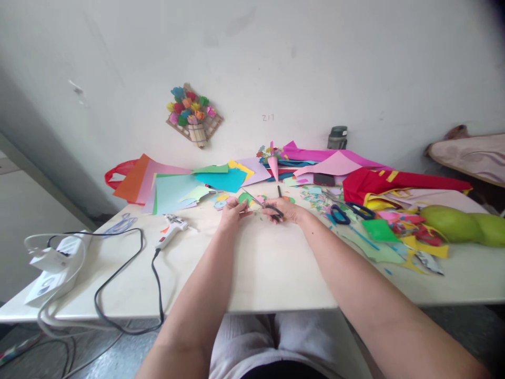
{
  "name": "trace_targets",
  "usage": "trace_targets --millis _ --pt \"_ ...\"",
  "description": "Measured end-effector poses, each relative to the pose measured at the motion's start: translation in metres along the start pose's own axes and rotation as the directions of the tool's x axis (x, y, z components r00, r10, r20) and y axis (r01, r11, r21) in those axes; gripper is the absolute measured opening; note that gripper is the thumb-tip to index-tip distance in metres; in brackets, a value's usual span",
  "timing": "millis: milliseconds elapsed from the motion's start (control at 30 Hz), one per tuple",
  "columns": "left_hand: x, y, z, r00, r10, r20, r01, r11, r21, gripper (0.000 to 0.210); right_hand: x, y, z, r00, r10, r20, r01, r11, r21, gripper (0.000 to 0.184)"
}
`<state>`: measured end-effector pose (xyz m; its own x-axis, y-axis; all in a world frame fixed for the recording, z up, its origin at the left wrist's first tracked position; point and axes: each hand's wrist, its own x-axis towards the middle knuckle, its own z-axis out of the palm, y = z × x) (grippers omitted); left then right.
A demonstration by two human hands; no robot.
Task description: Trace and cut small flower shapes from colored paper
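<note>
My right hand (290, 209) is closed round the dark handles of a pair of scissors (275, 211), whose blades point up and left toward my left hand. Between the thumb and fingers of my left hand (233, 211) is a small piece of green paper (245, 198), close to the blade tips. Whether the blades touch the paper is too small to tell. Small coloured paper cutouts (221, 202) lie just beyond my hands. Behind the scissors, a pink paper cone (273, 164) stands with tiny paper bits at its top.
A white glue gun (170, 235) with a black cord lies left, near a power strip (55, 279). Coloured paper sheets (173, 190) line the back. At right are blue-handled scissors (340, 215), paper scraps (315, 198), a red cloth (379, 181) and a green lumpy object (453, 223).
</note>
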<state>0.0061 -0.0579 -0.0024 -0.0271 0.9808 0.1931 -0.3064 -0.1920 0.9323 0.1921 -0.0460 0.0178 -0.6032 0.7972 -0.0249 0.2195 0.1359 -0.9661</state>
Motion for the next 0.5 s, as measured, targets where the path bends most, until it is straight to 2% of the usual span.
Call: trace_targets --millis 300,500 --pt "0.0017 -0.0003 -0.0012 1.000 -0.023 0.000 0.023 0.998 -0.051 0.034 0.0040 0.0019 0.0012 0.999 0.007 -0.042 -0.010 0.997 -0.076 0.027" --pt "0.0021 -0.0009 -0.0016 1.000 -0.019 0.000 0.019 0.996 -0.082 0.032 0.0034 -0.0007 0.0039 0.999 -0.006 -0.052 0.003 0.998 -0.065 0.027"
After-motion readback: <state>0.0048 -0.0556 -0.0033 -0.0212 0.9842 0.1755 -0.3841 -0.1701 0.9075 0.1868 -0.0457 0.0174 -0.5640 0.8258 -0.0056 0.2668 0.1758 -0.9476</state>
